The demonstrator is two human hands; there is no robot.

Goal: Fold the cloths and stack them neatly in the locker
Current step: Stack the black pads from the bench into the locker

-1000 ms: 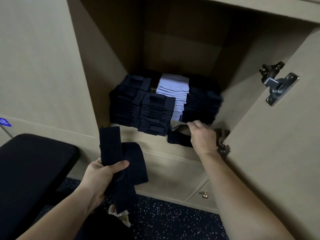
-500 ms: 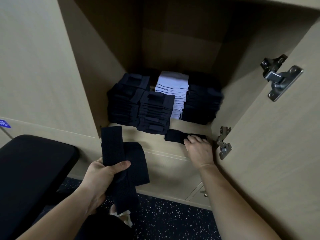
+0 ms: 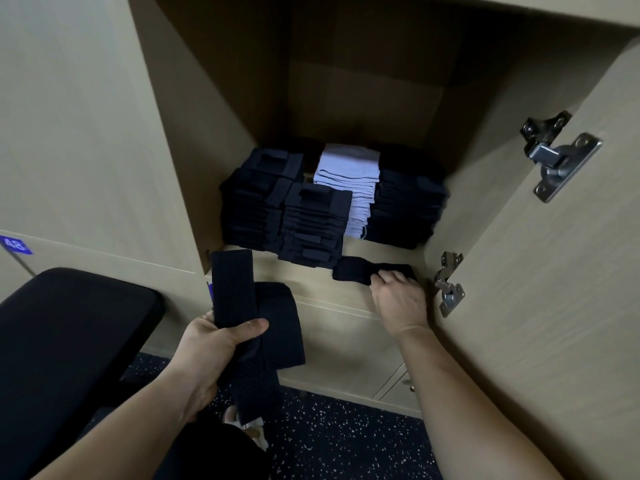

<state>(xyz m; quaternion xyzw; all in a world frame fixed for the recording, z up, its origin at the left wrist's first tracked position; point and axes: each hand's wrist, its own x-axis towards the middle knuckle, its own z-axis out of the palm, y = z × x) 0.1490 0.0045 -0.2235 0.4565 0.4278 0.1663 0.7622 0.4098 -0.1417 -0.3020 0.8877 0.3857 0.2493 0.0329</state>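
Observation:
The open locker [image 3: 388,258] holds several stacks of folded dark navy cloths [image 3: 311,223] with one white stack [image 3: 349,188] between them. My left hand [image 3: 214,344] grips a long dark cloth [image 3: 252,323] below the locker's front left corner; one end stands up, the rest hangs folded over. My right hand [image 3: 398,299] holds a small folded dark cloth [image 3: 360,271] that lies on the locker's floor at the front right, fingers curled over its near edge.
The locker door [image 3: 554,306] stands open on the right with two metal hinges [image 3: 557,154]. A black padded bench [image 3: 69,341] sits at the lower left. Closed lockers below have small knobs. The floor is dark and speckled.
My right hand has brought the small folded cloth down flat onto the locker's front right floor and slid back toward the edge. My left hand has kept its cloth nearly still.

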